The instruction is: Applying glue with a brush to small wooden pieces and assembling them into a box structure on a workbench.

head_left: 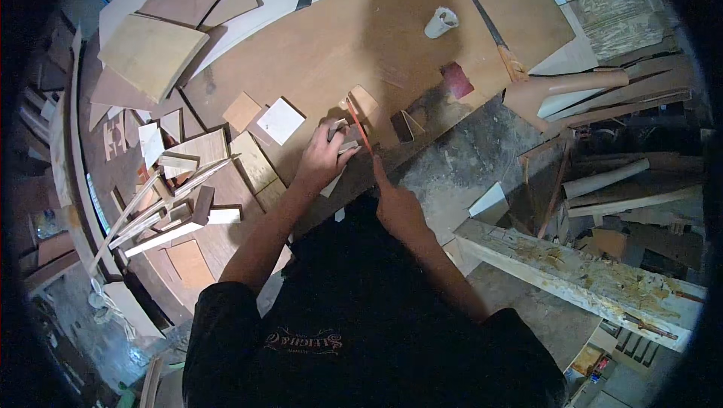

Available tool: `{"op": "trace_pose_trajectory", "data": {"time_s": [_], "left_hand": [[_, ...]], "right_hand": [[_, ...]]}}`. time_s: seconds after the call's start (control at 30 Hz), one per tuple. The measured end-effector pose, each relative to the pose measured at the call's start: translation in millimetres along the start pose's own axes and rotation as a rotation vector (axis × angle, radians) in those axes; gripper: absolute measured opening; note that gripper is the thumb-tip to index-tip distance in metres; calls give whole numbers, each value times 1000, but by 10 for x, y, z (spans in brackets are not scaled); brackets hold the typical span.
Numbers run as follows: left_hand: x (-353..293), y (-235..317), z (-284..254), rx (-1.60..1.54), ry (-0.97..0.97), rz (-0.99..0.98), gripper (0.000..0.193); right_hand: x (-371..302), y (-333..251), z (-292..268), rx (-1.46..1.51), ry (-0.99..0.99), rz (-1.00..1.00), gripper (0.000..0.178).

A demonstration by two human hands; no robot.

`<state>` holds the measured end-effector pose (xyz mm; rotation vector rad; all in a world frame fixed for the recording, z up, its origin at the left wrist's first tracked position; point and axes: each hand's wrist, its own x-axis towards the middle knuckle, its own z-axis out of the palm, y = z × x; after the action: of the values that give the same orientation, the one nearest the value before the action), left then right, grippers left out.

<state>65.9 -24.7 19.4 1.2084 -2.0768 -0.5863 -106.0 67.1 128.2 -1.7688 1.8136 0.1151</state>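
Near the front edge of the brown board [301,62], my left hand [325,158] grips a small wooden block [350,137] with its fingers bent around it. My right hand [399,208] is closed on a thin orange blade-like tool [359,123], forefinger stretched along it; its exact kind is unclear. The tool lies against or just beside the block's right side. Beyond it rests a small light-brown wooden piece [364,101]. To the right are a dark open-sided block [407,126] and a dark red square sheet [456,80]. A white square piece [281,120] lies left of my left hand.
A handsaw [493,31] and a white cup [441,22] are on the far right of the board. Wood offcuts [177,190] pile up at left, with larger panels [154,50] behind. A stained beam [580,280] stands at lower right, below stacked boards [625,182].
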Motion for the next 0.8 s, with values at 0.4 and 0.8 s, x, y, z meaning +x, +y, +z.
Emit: {"op": "trace_pose_trajectory", "data": {"time_s": [0.4,0.8], "left_hand": [[-3,78,-44,-58,51,-15,39],[-45,-4,-196,-53,245,-156,37]], "right_hand": [[54,-51,35,-85,-49,32,81],[108,87,62,332,135,-72,60]]}}
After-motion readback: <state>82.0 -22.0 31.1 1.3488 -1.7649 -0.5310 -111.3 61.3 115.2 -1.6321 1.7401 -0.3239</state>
